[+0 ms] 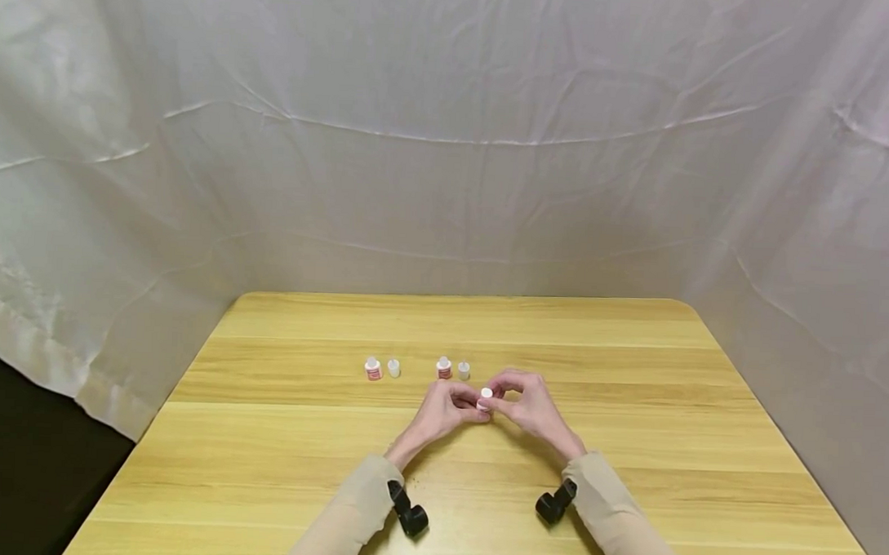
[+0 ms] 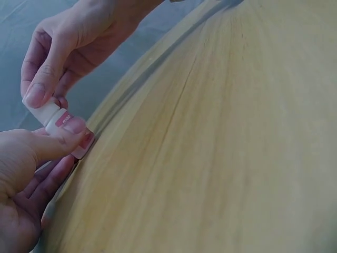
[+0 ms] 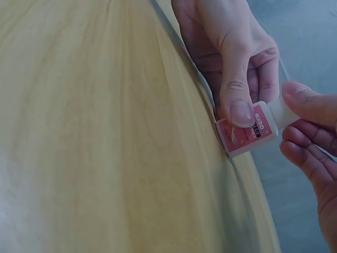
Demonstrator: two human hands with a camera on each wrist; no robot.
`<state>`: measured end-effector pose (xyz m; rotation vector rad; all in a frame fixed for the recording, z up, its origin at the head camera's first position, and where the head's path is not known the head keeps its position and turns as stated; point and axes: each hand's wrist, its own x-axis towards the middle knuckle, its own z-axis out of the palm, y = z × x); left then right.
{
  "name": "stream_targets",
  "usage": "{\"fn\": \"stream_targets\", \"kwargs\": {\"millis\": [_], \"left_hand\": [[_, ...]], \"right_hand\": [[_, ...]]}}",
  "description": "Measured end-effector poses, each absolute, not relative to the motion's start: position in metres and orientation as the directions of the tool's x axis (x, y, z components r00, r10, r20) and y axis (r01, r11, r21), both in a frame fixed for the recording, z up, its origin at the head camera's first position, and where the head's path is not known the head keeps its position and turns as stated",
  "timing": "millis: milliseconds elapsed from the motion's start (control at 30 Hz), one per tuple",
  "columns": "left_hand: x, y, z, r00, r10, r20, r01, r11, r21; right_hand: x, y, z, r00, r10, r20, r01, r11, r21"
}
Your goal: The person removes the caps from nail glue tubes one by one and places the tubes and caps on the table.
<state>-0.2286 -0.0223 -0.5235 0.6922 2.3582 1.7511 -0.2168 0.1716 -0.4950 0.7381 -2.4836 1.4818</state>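
Observation:
My left hand (image 1: pixel 445 410) grips a small white glue bottle (image 3: pixel 247 132) with a pink-red label, its thumb across the label. With thumb and fingers, my right hand (image 1: pixel 531 407) pinches the white cap (image 2: pixel 43 112) at the bottle's top. In both wrist views the cap sits at the neck; whether it is threaded on cannot be told. Beyond the hands stand two similar bottles, a left one (image 1: pixel 373 369) and a nearer one (image 1: pixel 444 367), each with a pale nozzle showing. Beside them are a white cap (image 1: pixel 393 368) and another white cap (image 1: pixel 464 370).
A light wood-grain table (image 1: pixel 276 459) lies beneath the hands. Pale grey fabric (image 1: pixel 448 188) hangs behind it and along both sides. Black wrist cameras (image 1: pixel 409 511) are strapped over the beige sleeves.

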Motion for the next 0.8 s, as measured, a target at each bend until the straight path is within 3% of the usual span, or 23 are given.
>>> {"fn": "stream_targets", "kwargs": {"millis": [233,533,800], "left_hand": [[-0.228,-0.022,-0.523,-0.885,0.432,0.174,0.301,0.246,0.921],[-0.228,-0.023,-0.522,-0.873,0.457,0.172,0.302,0.228,0.926],[-0.228,-0.025,-0.522,-0.872,0.461,0.165,0.296,0.23,0.927]], "right_hand": [[-0.216,0.169,-0.494,-0.845,-0.346,0.409,-0.528,0.411,-0.743],[-0.199,0.163,-0.461,-0.819,-0.372,0.436,-0.565,0.391,-0.727],[-0.21,0.166,-0.485,-0.84,-0.378,0.39,-0.532,0.424,-0.733]]}}
